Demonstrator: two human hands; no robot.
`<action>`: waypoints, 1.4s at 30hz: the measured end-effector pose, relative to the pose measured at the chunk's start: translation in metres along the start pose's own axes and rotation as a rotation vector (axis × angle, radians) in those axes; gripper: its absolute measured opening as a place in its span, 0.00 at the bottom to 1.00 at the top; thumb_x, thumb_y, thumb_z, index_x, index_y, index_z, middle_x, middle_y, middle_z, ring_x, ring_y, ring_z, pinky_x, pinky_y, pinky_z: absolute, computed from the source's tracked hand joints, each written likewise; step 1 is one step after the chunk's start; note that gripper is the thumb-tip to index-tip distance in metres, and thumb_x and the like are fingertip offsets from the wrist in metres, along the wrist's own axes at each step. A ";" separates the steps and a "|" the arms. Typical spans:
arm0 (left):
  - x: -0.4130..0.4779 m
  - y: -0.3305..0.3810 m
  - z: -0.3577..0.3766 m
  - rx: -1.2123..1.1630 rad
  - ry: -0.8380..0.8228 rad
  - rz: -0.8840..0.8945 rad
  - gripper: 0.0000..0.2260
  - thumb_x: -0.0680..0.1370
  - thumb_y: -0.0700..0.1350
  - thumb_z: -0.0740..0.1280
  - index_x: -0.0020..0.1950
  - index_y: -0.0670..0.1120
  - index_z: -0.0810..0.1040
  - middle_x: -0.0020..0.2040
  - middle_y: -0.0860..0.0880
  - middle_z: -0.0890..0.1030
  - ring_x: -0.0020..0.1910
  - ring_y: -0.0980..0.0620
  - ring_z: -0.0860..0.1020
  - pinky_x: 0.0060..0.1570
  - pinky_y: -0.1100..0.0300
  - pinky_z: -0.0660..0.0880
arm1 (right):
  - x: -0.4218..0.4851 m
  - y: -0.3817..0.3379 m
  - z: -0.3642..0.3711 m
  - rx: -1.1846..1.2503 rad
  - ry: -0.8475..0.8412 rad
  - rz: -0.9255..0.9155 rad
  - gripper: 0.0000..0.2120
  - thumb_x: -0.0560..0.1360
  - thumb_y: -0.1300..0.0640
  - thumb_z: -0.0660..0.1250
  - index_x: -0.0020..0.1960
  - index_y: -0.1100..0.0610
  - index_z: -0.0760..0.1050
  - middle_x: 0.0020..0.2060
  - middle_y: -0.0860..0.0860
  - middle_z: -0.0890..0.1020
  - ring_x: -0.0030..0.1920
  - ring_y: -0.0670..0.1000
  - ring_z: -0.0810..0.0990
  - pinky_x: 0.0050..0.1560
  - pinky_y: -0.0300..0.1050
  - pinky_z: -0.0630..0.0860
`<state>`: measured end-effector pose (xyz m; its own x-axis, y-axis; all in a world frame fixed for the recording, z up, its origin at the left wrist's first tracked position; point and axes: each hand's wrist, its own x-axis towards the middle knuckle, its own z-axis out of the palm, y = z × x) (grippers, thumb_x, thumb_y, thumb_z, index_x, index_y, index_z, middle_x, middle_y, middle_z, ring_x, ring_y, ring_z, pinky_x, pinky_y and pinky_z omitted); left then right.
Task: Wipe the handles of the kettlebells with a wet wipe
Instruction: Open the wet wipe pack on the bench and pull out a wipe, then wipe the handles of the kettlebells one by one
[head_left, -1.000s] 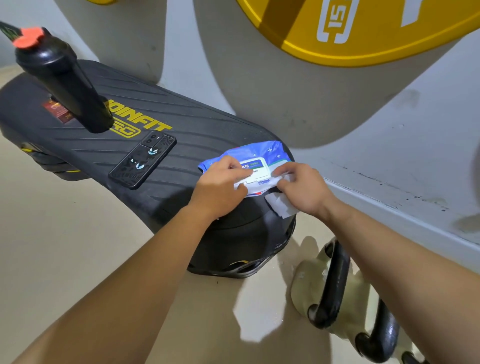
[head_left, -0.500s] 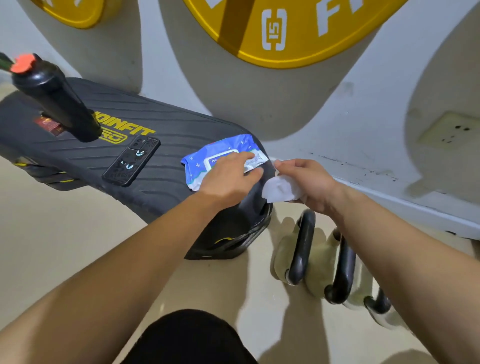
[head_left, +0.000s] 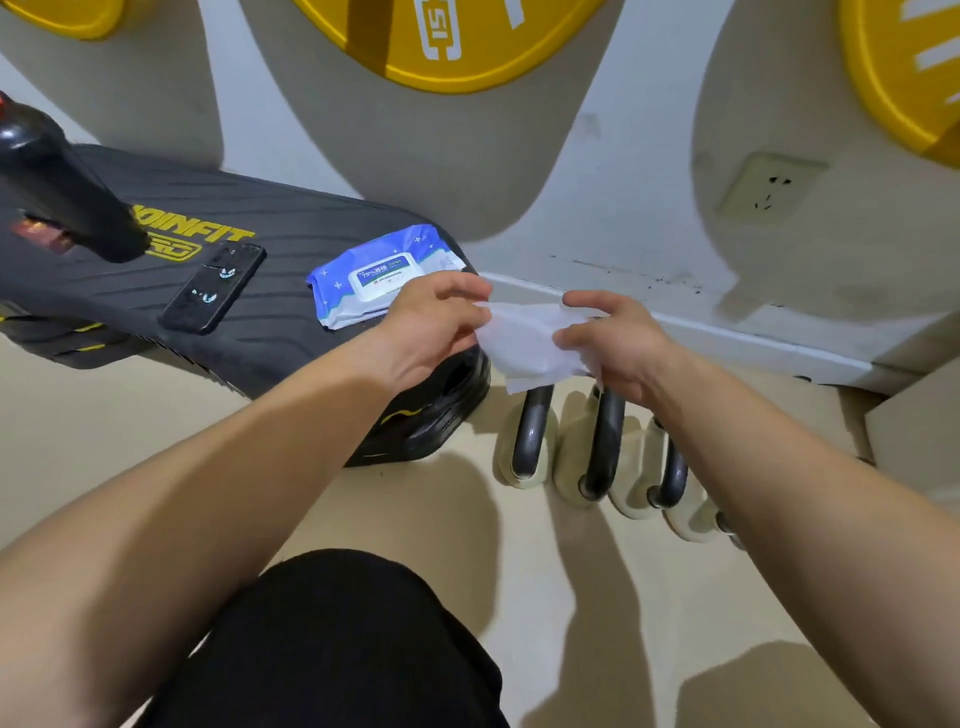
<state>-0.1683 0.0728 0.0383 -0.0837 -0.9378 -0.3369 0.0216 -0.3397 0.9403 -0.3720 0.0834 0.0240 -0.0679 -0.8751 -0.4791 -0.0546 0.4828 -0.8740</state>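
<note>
Beige floor (head_left: 104, 441), L hand (head_left: 431, 332), R hand (head_left: 618, 343) pinch wipe (head_left: 524, 343), kettlebells (head_left: 602, 447) part-hidden

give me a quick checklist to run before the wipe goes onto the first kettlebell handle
1. Wet wipe in hand: ok. The left hand and right hand each pinch an edge.
2. Wipe opened out: ok. It is stretched between the hands, though bunched at the right hand.
3. Kettlebell handles free: ok. Three dark handles stand bare just below the wipe; a further one is mostly hidden by the right forearm.
4. Wipe pack lid shut: cannot tell. The left hand hides part of it.
5. Phone out of the way: ok. It lies on the bench, apart from the pack.
6. Wipe moist enough: cannot tell.
</note>
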 end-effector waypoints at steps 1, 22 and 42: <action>0.002 -0.006 0.001 0.041 0.007 0.008 0.12 0.76 0.29 0.66 0.47 0.46 0.79 0.43 0.47 0.78 0.43 0.52 0.78 0.45 0.62 0.79 | 0.001 0.008 -0.002 -0.019 0.034 0.025 0.25 0.70 0.69 0.74 0.63 0.53 0.76 0.54 0.61 0.80 0.33 0.53 0.80 0.36 0.44 0.78; 0.042 -0.157 0.039 0.441 0.099 -0.053 0.09 0.76 0.47 0.70 0.56 0.50 0.78 0.51 0.52 0.83 0.51 0.53 0.82 0.57 0.53 0.78 | 0.018 0.124 0.035 -0.447 0.344 -0.249 0.19 0.79 0.60 0.63 0.69 0.56 0.74 0.59 0.52 0.77 0.61 0.53 0.77 0.60 0.40 0.71; 0.021 -0.166 0.048 0.632 0.054 0.100 0.10 0.81 0.46 0.64 0.50 0.46 0.84 0.36 0.50 0.83 0.35 0.53 0.78 0.38 0.60 0.72 | 0.026 0.156 0.066 -0.223 0.262 -0.093 0.14 0.85 0.54 0.55 0.45 0.59 0.74 0.36 0.54 0.81 0.37 0.54 0.80 0.38 0.49 0.75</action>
<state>-0.2216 0.1132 -0.1225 -0.0616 -0.9706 -0.2327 -0.5663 -0.1580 0.8089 -0.3169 0.1336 -0.1297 -0.3038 -0.8915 -0.3360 -0.2869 0.4219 -0.8600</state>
